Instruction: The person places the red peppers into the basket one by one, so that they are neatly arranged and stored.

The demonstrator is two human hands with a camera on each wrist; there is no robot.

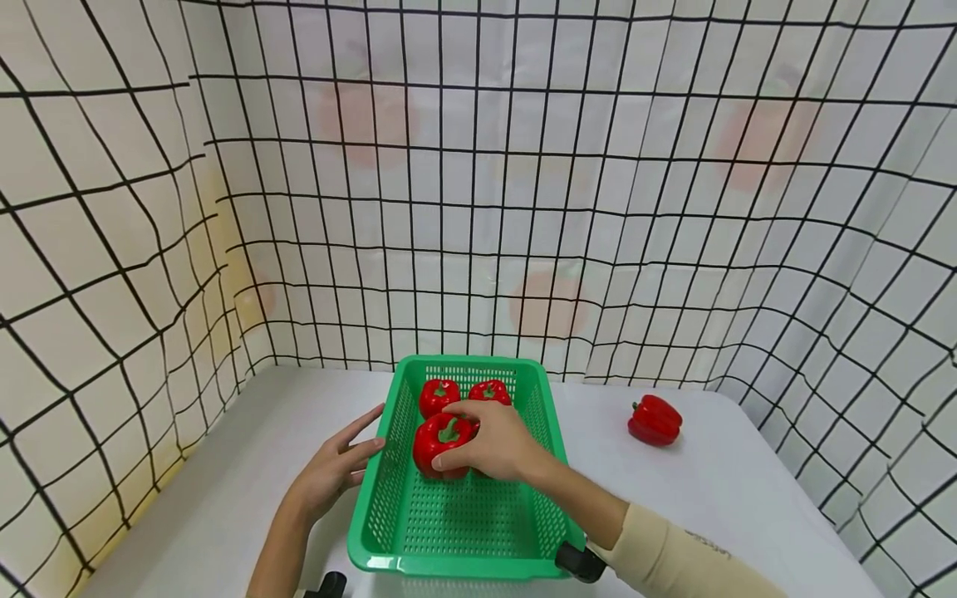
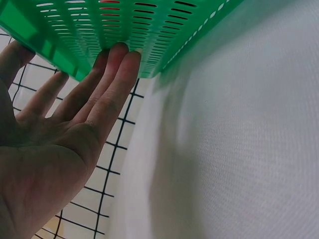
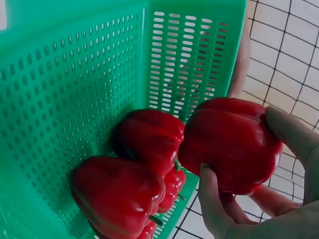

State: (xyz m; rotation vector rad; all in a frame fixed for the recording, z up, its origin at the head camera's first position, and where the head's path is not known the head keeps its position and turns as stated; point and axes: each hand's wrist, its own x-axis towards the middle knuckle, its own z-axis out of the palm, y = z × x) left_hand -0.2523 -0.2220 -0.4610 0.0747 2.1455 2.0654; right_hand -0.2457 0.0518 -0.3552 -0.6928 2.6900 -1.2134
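Observation:
My right hand (image 1: 499,440) grips a glossy red bell pepper (image 1: 432,447) above the floor of a green perforated plastic basket (image 1: 463,567). In the right wrist view its thumb and fingers curl round the sides of that held pepper (image 3: 227,144). Several more red peppers sit together at the basket's far end, among them one at the back left (image 1: 439,397) and one at the back right (image 1: 489,390), partly covered by my right hand. Outside the left wall, my left hand (image 1: 326,475) rests straight fingertips against the basket, seen from below in the left wrist view.
Another red pepper (image 1: 655,421) lies on its side on the white table (image 1: 718,498), right of the basket. A black grid net (image 1: 478,199) stands along the back and both sides. A black wrist camera (image 1: 580,562) overlaps the basket's near right corner.

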